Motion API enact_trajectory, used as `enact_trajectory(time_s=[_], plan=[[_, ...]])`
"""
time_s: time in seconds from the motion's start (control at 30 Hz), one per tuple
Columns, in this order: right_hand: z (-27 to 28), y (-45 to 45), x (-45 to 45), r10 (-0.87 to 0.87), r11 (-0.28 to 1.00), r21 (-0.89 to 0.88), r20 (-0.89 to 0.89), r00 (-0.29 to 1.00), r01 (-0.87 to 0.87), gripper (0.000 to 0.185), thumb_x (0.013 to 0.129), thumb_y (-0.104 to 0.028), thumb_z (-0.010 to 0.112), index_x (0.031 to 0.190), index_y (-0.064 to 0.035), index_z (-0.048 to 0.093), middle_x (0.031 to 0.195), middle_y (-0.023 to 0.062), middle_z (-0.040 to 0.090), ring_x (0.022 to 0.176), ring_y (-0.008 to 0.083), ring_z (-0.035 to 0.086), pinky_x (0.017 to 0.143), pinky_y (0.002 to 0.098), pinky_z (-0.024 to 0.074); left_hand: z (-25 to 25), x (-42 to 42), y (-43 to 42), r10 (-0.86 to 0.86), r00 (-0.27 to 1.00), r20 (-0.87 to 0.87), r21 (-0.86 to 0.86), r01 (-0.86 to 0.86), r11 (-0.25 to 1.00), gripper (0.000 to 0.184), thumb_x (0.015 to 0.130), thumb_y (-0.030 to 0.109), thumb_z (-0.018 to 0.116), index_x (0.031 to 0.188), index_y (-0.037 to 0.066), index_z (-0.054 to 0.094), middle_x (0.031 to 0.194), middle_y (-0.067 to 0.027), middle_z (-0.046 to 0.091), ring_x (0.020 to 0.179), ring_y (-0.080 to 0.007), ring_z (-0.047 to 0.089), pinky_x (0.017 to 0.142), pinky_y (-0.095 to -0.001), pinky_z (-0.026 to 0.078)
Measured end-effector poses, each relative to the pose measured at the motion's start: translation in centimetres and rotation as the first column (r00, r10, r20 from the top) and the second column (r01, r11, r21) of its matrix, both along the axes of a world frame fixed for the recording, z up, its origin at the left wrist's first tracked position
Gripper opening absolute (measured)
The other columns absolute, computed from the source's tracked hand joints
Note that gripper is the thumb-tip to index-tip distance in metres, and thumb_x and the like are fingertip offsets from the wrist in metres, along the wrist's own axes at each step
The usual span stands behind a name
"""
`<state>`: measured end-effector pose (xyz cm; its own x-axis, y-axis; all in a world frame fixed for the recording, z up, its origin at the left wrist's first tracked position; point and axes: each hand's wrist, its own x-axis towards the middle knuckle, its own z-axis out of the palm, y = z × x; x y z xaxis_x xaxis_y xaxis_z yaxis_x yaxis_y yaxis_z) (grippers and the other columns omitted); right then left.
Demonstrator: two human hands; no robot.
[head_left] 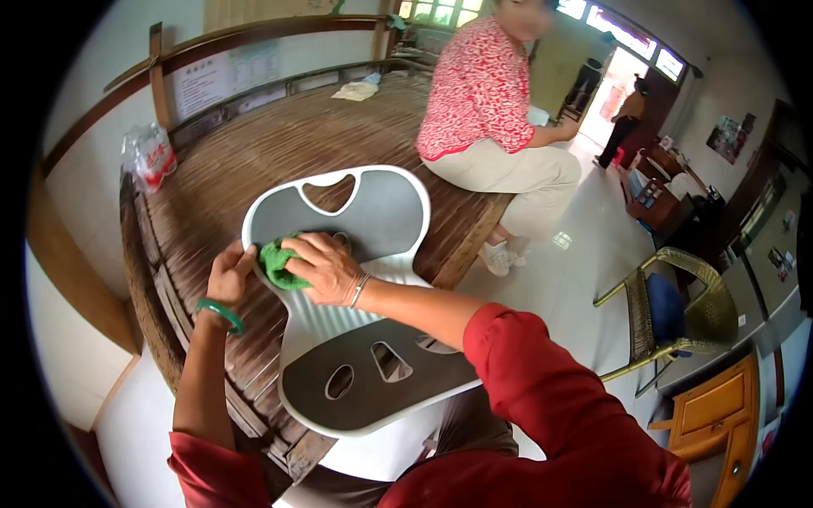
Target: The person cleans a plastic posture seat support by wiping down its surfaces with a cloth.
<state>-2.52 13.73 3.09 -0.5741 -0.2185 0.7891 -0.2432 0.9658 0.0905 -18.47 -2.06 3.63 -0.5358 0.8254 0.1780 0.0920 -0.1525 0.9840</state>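
A white and grey plastic board (385, 212) with cut-out holes lies tilted across the edge of a slatted wooden bed and my lap. My right hand (326, 269), with a bracelet at the wrist, presses a bunched green cloth (281, 264) onto the board's left side, near its ribbed middle. My left hand (230, 273), a green bangle on its wrist, grips the board's left rim beside the cloth, thumb on top; its other fingers are partly hidden.
A person in a patterned red top (478, 93) sits on the bed (229, 169) at its right edge. A plastic-wrapped bottle pack (151, 158) stands at the left corner. A chair (677, 305) and a wooden cabinet (716, 415) are at right. Another person (628, 114) stands by the doorway.
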Motion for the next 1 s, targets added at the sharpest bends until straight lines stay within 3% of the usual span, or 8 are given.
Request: enact_trajectory(time_s=[0.03, 0.1, 0.17, 0.33, 0.73, 0.8, 1.0], plan=[[0.0, -0.1, -0.1, -0.002, 1.0, -0.015, -0.006, 1.0, 0.002, 0.029, 0.065, -0.011, 0.064, 0.093, -0.0095, 0.058, 0.118, 0.0064, 0.053, 0.107, 0.0258, 0.051, 0.09, 0.0386, 0.0434, -0.7, 0.1, 0.6, 0.021, 0.999, 0.044, 0.076, -0.025, 0.997, 0.026, 0.096, 0.027, 0.055, 0.097, 0.003, 0.063, 0.084, 0.0031, 0.06, 0.076, -0.0061, 0.053, 0.069, -0.0215, 0.043], [0.2, 0.0, 0.0, -0.001, 0.999, -0.034, 0.046, 0.999, 0.003, 0.023, 0.068, -0.011, 0.062, 0.091, -0.0075, 0.059, 0.12, 0.0066, 0.053, 0.107, 0.0251, 0.05, 0.09, 0.0381, 0.043, -1.1, 0.2, 0.9, 0.101, 0.994, 0.033, 0.058, -0.103, 0.993, 0.027, 0.097, 0.028, 0.056, 0.098, 0.003, 0.063, 0.083, 0.0039, 0.059, 0.075, -0.0056, 0.051, 0.068, -0.0216, 0.042], [0.5, 0.0, 0.0, 0.012, 0.999, -0.035, 0.066, 0.998, -0.01, 0.026, 0.068, -0.011, 0.063, 0.093, -0.0078, 0.059, 0.118, 0.0066, 0.053, 0.107, 0.0252, 0.05, 0.091, 0.0386, 0.0426, -1.3, -0.4, 1.0, 0.123, 0.987, -0.101, 0.055, -0.118, 0.992, 0.026, 0.097, 0.028, 0.055, 0.098, 0.003, 0.064, 0.082, 0.0045, 0.058, 0.074, -0.0052, 0.05, 0.068, -0.021, 0.041], [0.2, -0.1, -0.2, 0.016, 1.0, -0.01, 0.046, 0.999, -0.015, 0.026, 0.069, -0.011, 0.063, 0.094, -0.0089, 0.058, 0.12, 0.0074, 0.052, 0.108, 0.0267, 0.05, 0.091, 0.0394, 0.0428, -1.7, -0.5, 1.3, 0.191, 0.968, -0.163, 0.124, -0.172, 0.977, 0.029, 0.098, 0.027, 0.054, 0.095, 0.0, 0.063, 0.08, 0.0048, 0.058, 0.073, -0.004, 0.047, 0.065, -0.0213, 0.039], [0.2, -0.4, -0.2, 0.025, 0.999, -0.044, 0.035, 0.999, -0.023, 0.025, 0.068, -0.009, 0.062, 0.093, -0.0068, 0.059, 0.118, 0.0094, 0.053, 0.107, 0.0281, 0.05, 0.09, 0.0391, 0.0436, -1.5, -0.5, 1.2, 0.178, 0.984, -0.01, 0.081, -0.177, 0.981, 0.027, 0.097, 0.026, 0.056, 0.092, 0.001, 0.063, 0.074, 0.0055, 0.057, 0.065, -0.0029, 0.047, 0.059, -0.019, 0.04], [0.2, -0.5, -0.2, 0.025, 0.999, -0.044, 0.022, 0.999, -0.024, 0.025, 0.068, -0.009, 0.062, 0.092, -0.0068, 0.059, 0.118, 0.0093, 0.053, 0.106, 0.028, 0.05, 0.09, 0.0389, 0.0436, -1.6, -1.0, 1.0, 0.169, 0.983, -0.075, 0.01, -0.169, 0.986, 0.03, 0.099, 0.026, 0.05, 0.102, -0.002, 0.061, 0.088, 0.0009, 0.06, 0.079, -0.0067, 0.052, 0.072, -0.0226, 0.044], [0.2, -0.6, -0.1, 0.009, 0.999, -0.051, 0.024, 1.0, -0.008, 0.022, 0.069, -0.009, 0.061, 0.091, -0.0069, 0.059, 0.117, 0.0088, 0.053, 0.105, 0.0274, 0.051, 0.089, 0.0384, 0.0437, -2.9, -2.5, 1.0, 0.133, 0.991, -0.022, 0.013, -0.133, 0.991, 0.029, 0.099, 0.025, 0.051, 0.102, -0.002, 0.062, 0.089, 0.0007, 0.06, 0.08, -0.0072, 0.052, 0.074, -0.0236, 0.043]])
